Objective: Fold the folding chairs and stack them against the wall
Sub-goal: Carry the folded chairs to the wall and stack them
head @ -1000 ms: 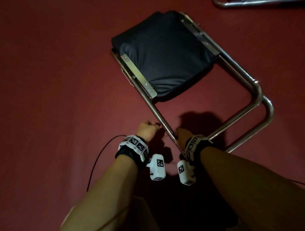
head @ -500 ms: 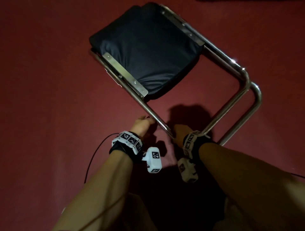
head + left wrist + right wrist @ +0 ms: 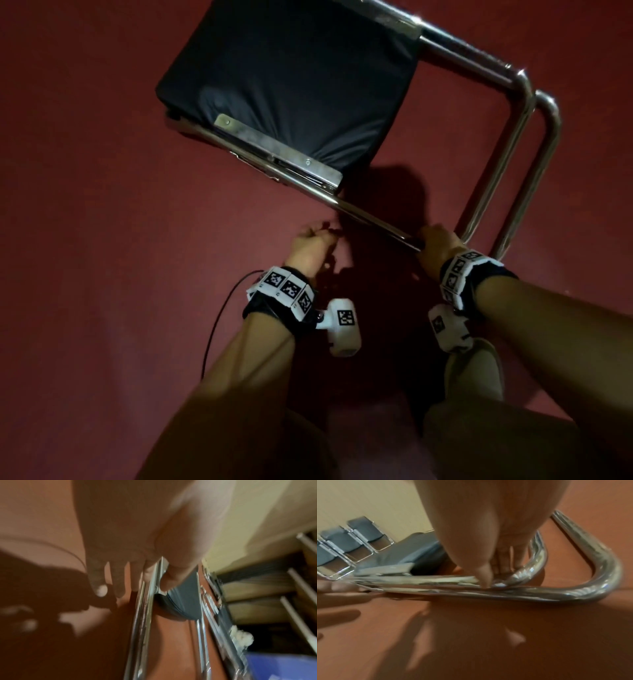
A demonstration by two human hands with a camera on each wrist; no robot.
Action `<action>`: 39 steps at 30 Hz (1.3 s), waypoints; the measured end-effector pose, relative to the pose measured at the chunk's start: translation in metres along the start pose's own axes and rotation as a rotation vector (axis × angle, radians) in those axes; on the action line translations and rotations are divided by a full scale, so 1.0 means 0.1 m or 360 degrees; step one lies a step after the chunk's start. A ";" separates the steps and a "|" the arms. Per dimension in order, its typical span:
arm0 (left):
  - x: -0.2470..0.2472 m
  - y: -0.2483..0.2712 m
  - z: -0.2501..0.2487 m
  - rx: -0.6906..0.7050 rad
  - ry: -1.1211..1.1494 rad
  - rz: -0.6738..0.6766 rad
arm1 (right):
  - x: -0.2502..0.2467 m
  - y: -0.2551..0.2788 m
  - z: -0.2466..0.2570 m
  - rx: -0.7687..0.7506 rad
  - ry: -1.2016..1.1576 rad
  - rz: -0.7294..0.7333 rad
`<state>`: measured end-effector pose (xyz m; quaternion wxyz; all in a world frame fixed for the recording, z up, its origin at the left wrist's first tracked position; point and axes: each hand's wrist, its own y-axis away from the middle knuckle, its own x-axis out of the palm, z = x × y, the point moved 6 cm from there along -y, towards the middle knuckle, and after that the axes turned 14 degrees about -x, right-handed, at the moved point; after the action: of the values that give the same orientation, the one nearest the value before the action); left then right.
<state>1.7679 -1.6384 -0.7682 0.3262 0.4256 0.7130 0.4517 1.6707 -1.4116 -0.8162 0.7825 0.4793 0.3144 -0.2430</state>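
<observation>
The folded chair (image 3: 291,85) lies on the red floor (image 3: 85,205), its top cut off. The right hand (image 3: 436,250) grasps its chrome tube, fingers (image 3: 505,561) curled under. The left hand (image 3: 310,245) hovers beside the tube, fingers loose, blurred, holding nothing.

Both bare forearms extend forward and down, each wrist wearing a black band with white marker tiles. The right hand (image 3: 436,245) is curled closed around a chrome tube — thumb on top. The left hand (image 3: 313,244) hangs free beside it — fingers straight in the left wrist view, holding nothing.
</observation>
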 end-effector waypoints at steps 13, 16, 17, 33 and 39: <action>-0.45 1.96 -1.01 -0.0336 -0.0091 -0.0205 | -1.62 1.23 1.46 0.0067 -0.0706 0.0102; -0.68 2.18 -1.30 -0.0463 0.0002 -0.0176 | -1.97 1.26 1.85 0.0089 -0.0764 0.0118; -0.81 2.17 -1.40 -0.0473 0.0036 -0.0162 | -2.05 1.22 2.00 0.0093 -0.0764 0.0133; -3.30 1.05 -2.87 -0.0505 -0.0615 -0.0229 | -1.45 0.05 4.20 0.0800 -0.1775 0.0280; -3.43 0.54 -3.39 -0.0476 -0.0831 -0.0207 | -1.44 -0.43 4.53 0.1037 -0.2369 0.0137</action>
<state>1.6422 -2.0599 -0.5623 0.5856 0.4281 0.5564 0.4052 1.6601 -1.8270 -0.5821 0.6165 0.4076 -0.3933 -0.5469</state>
